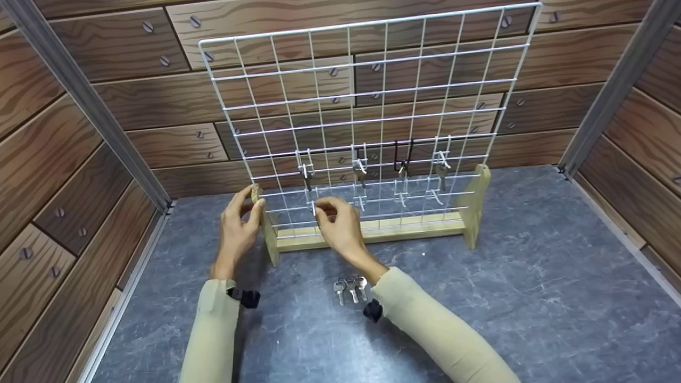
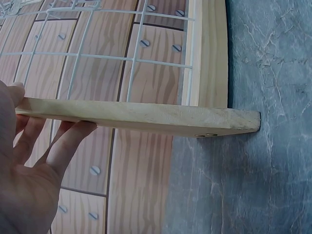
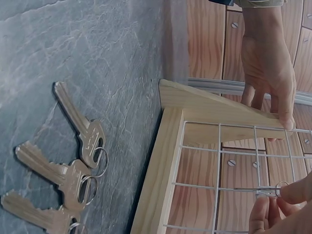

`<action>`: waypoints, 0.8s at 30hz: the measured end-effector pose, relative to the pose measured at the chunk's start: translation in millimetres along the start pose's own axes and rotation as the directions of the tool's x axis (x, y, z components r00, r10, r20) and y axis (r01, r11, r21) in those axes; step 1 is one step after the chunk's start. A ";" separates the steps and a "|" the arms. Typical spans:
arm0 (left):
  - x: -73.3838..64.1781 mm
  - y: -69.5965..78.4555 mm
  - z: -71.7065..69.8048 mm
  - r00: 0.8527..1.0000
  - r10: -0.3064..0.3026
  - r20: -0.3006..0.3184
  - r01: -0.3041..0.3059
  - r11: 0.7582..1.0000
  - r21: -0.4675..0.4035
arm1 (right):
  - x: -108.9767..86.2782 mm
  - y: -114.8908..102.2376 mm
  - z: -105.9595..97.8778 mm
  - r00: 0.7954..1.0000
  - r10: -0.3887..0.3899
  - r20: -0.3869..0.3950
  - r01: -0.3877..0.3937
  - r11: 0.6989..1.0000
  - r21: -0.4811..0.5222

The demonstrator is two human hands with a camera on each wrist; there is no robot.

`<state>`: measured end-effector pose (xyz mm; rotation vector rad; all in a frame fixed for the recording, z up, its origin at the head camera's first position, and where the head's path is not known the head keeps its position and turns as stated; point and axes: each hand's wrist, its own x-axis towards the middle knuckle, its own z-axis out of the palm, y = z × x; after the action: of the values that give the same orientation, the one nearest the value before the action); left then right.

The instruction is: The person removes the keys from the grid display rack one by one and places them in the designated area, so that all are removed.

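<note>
My left hand (image 1: 237, 229) grips the left wooden side panel (image 2: 146, 114) of a stand, thumb on one side and fingers on the other. The stand holds up a white wire grid (image 1: 367, 101). With thumb and fingertips, my right hand (image 1: 340, 227) pinches a key (image 3: 248, 189) by its ring at the leftmost hook of the lower row; whether the ring is over that hook I cannot tell. Several keys hang on the upper hooks, such as the rightmost key (image 1: 442, 177). Three loose keys (image 1: 351, 291) with rings lie on the table below my right wrist.
More lower-row hooks, including a white hook (image 1: 436, 197), stick out to the right of my right hand. A wooden crossbar (image 1: 415, 227) joins the side panels at the base. Wood-patterned walls (image 1: 64, 154) surround the grey marbled table (image 1: 532, 298).
</note>
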<state>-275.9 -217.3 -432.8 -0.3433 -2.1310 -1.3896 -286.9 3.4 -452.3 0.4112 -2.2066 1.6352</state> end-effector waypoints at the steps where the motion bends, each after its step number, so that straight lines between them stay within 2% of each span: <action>1: 0.1 0.2 0.2 1.000 0.001 -0.003 -0.001 1.000 -0.005 | 0.2 -0.1 0.3 1.000 0.000 -0.002 0.000 1.000 0.001; 9: 0.1 0.6 0.4 1.000 0.010 -0.011 -0.010 1.000 0.002 | 1.4 -1.2 0.3 0.999 0.044 0.003 -0.044 0.999 -0.013; 13: 0.5 -0.2 0.5 1.000 0.026 -0.014 -0.026 1.000 0.007 | 0.8 -1.5 -0.4 0.999 0.034 -0.001 -0.034 0.999 -0.012; 16: 0.3 -1.2 0.8 1.000 0.014 -0.017 -0.014 1.000 0.018 | -0.3 -2.0 -1.3 1.000 0.028 0.001 -0.028 1.000 -0.006; 18: 0.9 -5.8 1.7 1.000 -0.001 -0.015 0.002 1.000 0.023 | -1.1 -2.7 -2.3 1.000 0.026 0.006 -0.026 1.000 -0.004; 24: 4.2 -32.2 4.5 0.999 -0.031 -0.008 0.031 0.999 0.041 | -2.4 -5.5 -6.1 1.000 0.017 0.016 -0.017 1.000 0.001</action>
<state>-296.8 -227.4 -456.0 -0.2891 -2.1643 -1.3596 -281.7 7.7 -447.1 0.4078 -2.2268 1.6478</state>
